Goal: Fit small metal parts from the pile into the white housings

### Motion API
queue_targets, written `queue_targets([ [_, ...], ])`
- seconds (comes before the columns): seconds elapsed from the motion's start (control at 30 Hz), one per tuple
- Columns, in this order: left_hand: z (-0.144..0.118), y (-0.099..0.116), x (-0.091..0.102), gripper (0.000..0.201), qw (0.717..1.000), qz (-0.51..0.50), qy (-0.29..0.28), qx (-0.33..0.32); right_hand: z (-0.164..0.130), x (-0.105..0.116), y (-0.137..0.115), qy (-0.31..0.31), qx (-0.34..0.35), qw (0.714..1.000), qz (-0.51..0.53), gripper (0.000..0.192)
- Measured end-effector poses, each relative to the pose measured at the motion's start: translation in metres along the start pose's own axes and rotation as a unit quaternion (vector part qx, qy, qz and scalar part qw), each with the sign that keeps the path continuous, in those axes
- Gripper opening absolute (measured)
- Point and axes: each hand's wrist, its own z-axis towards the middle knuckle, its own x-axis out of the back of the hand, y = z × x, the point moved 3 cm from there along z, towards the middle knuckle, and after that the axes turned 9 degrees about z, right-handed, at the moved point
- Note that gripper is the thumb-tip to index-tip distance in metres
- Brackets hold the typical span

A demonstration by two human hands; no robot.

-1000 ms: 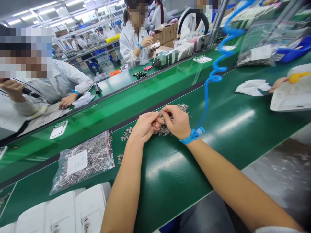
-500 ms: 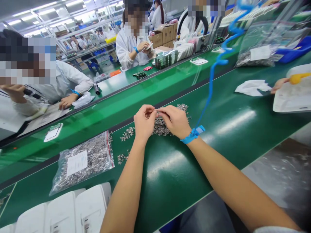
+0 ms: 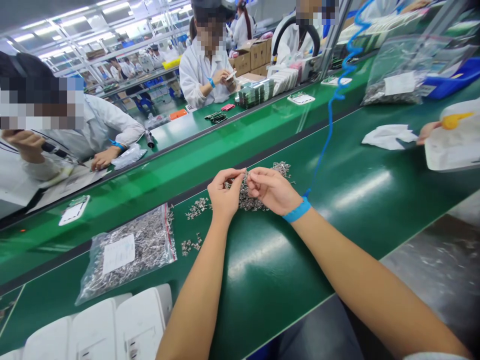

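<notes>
Over a pile of small metal parts (image 3: pixel 250 201) on the green table, my two hands meet fingertip to fingertip. My left hand (image 3: pixel 226 197) is closed in a pinch, thumb against forefinger, on a tiny metal part (image 3: pixel 246 173). My right hand (image 3: pixel 275 190) is closed too, its thumb and forefinger pinched at the same spot and its other fingers curled. Details of the part are too small to make out. A blue wrist strap (image 3: pixel 297 210) with a coiled cord (image 3: pixel 330 117) circles my right wrist. Smaller heaps of metal parts (image 3: pixel 197 207) lie left of my left hand.
A clear bag of metal parts (image 3: pixel 129 252) lies left, behind white plastic housings (image 3: pixel 140 320). Beyond the table's dark edge runs a green conveyor (image 3: pixel 180 172) carrying boards. Another person's hand (image 3: pixel 427 132) holds a white housing (image 3: pixel 455 145) at right, near a crumpled white cloth (image 3: pixel 390 136).
My right hand has rolled so its curled fingers show more, and my left fingers have straightened slightly. The white-framed boards on the conveyor have shifted left.
</notes>
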Motion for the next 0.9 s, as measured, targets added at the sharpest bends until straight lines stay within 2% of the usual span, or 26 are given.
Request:
queue_targets([
  [0.1,-0.004,0.003,0.0,0.009,0.991,0.09,0.01,-0.1,-0.002,-0.004,0.002,-0.016,-0.078,0.991,0.104,0.024],
  [0.17,-0.005,0.006,-0.001,0.008,0.983,0.116,0.016,-0.14,-0.002,-0.005,0.002,-0.023,-0.079,0.99,0.111,0.024],
  [0.2,-0.004,0.006,-0.001,0.007,0.984,0.114,0.022,-0.137,-0.002,-0.005,0.002,-0.022,-0.062,0.994,0.093,0.024],
  [0.27,-0.001,0.007,-0.002,0.002,0.992,0.088,0.03,-0.086,-0.001,-0.004,0.0,-0.007,0.0,1.0,0.009,0.023],
  [0.33,0.002,0.007,-0.002,0.004,0.999,0.037,0.036,-0.012,-0.002,-0.003,-0.005,0.02,0.094,0.985,-0.141,0.021],
  [0.37,0.004,0.007,-0.002,0.008,0.999,0.004,0.038,0.023,-0.003,-0.004,-0.008,0.03,0.153,0.96,-0.231,0.02],
  [0.4,0.005,0.007,-0.003,0.012,0.997,-0.03,0.04,0.054,-0.005,-0.005,-0.012,0.034,0.213,0.922,-0.323,0.02],
  [0.47,0.008,0.007,-0.003,0.019,0.99,-0.088,0.041,0.101,-0.011,-0.009,-0.018,0.029,0.308,0.824,-0.475,0.02],
  [0.5,0.009,0.007,-0.003,0.022,0.987,-0.105,0.039,0.115,-0.013,-0.011,-0.02,0.023,0.335,0.783,-0.524,0.02],
  [0.53,0.009,0.006,-0.003,0.023,0.986,-0.112,0.037,0.122,-0.014,-0.012,-0.021,0.017,0.347,0.758,-0.551,0.02],
  [0.57,0.009,0.007,-0.004,0.023,0.986,-0.109,0.032,0.122,-0.015,-0.012,-0.022,0.015,0.348,0.753,-0.558,0.02],
  [0.6,0.008,0.007,-0.004,0.022,0.988,-0.096,0.028,0.115,-0.015,-0.011,-0.023,0.019,0.338,0.768,-0.543,0.019],
  [0.63,0.007,0.008,-0.004,0.021,0.992,-0.076,0.024,0.102,-0.014,-0.01,-0.023,0.025,0.318,0.803,-0.504,0.019],
  [0.73,0.003,0.01,-0.006,0.014,0.999,-0.009,0.014,0.047,-0.007,-0.004,-0.016,0.033,0.176,0.951,-0.253,0.019],
  [0.77,0.001,0.01,-0.006,0.011,1.0,0.01,0.012,0.025,-0.005,-0.004,-0.012,0.023,0.114,0.982,-0.151,0.019],
  [0.8,0.0,0.01,-0.006,0.009,1.0,0.03,0.01,0.0,-0.004,-0.004,-0.008,0.006,0.058,0.997,-0.057,0.02],
  [0.83,-0.001,0.01,-0.005,0.007,0.998,0.057,0.01,-0.033,-0.004,-0.005,-0.004,-0.013,0.011,1.0,0.021,0.021],
  [0.9,-0.004,0.01,-0.003,0.004,0.982,0.136,0.015,-0.127,-0.005,-0.009,0.0,-0.048,-0.063,0.99,0.119,0.022],
])
